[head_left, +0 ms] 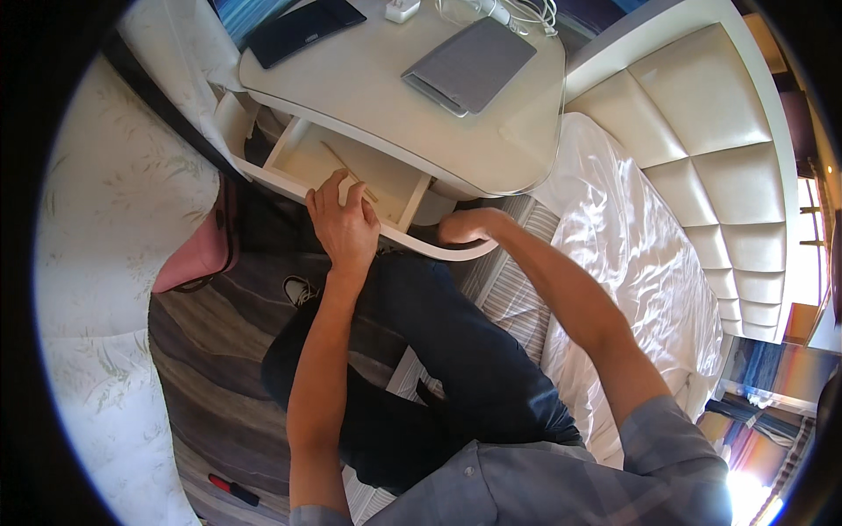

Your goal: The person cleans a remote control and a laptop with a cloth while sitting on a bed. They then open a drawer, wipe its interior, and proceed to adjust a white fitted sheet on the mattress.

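A pale drawer (294,184) with a curved front stands pulled out beneath a cream bedside table (377,83). My left hand (345,223) lies across the middle of the drawer front, its bent fingers hooked over the upper edge. Inside the drawer, close to those fingers, a thin light stick (336,158) lies slantwise. At the drawer's right end my right hand (469,226) dips behind the curved front. Its fingers are hidden there, so whether they hold anything does not show.
On the tabletop are a dark flat tablet-like case (307,31), a grey sleeve (474,63), a white charger (402,10) and white cables (513,13). A bed with satiny bedding (614,254) is to the right. Left are a pink bag (197,250) and a pale curtain (96,307).
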A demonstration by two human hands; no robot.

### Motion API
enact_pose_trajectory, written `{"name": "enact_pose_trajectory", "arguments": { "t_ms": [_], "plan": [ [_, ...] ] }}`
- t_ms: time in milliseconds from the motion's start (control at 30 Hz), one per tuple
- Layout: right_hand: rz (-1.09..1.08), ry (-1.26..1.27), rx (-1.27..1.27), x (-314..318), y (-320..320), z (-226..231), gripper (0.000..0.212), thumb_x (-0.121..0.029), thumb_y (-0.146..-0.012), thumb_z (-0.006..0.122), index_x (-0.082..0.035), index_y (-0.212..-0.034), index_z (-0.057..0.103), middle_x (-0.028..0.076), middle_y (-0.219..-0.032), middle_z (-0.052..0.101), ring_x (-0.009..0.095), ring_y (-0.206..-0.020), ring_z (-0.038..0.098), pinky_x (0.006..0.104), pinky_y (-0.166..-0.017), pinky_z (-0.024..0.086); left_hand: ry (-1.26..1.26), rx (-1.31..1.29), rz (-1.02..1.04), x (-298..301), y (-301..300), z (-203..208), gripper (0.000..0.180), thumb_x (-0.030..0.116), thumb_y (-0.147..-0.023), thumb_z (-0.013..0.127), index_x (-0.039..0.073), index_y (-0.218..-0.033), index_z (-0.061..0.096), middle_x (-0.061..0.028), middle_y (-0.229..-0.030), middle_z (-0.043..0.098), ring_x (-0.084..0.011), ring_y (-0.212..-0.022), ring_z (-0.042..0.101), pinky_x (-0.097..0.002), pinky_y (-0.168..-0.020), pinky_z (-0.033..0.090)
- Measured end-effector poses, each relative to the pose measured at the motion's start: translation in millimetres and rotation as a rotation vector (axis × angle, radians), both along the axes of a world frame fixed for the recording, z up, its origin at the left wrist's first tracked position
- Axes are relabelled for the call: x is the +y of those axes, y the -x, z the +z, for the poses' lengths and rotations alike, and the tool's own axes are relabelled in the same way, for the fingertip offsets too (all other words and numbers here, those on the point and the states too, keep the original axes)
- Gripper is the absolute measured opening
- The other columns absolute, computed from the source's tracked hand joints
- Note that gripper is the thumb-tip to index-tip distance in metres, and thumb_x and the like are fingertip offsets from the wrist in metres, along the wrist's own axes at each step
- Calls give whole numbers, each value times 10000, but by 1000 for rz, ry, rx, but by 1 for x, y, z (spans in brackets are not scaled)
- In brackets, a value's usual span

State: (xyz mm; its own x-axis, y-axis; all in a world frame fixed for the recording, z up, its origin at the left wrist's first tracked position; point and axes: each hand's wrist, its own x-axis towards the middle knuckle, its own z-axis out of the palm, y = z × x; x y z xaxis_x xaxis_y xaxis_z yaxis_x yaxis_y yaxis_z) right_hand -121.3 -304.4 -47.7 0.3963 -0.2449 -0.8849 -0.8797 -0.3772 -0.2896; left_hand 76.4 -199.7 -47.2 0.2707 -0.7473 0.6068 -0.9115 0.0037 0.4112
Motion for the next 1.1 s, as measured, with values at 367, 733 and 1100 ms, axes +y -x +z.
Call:
{"name": "enact_pose_trajectory", "arguments": {
  "t_ms": [367,733,1100],
  "plan": [
    [301,350,-8,8,27,34,369,-251,-845,450,-25,-987,703,194,-1114,651,369,-1096,575,452,-945,452,32,139,13,2,-2,2,255,43,-647,712,49,-897,662,-146,-1155,564,-364,-988,516,-445,-864,448],
    [-930,227,-879,58,-37,38,202,-78,-917,544,64,-1022,642,41,-759,589,104,-732,480,255,-667,397,267,486,104,7,-29,5,228,-42,-702,644,33,-916,654,-147,-1097,584,-351,-940,568,-389,-818,488],
    [-394,668,-1064,-9,-285,9,257,-169,-905,526,-12,-1072,643,247,-887,647,436,-830,602,443,-726,479,-52,2027,288,26,-102,-6,342,214,-936,560,86,-1247,501,-41,-890,651,-127,-693,551,-276,-593,435]
  ]
}}
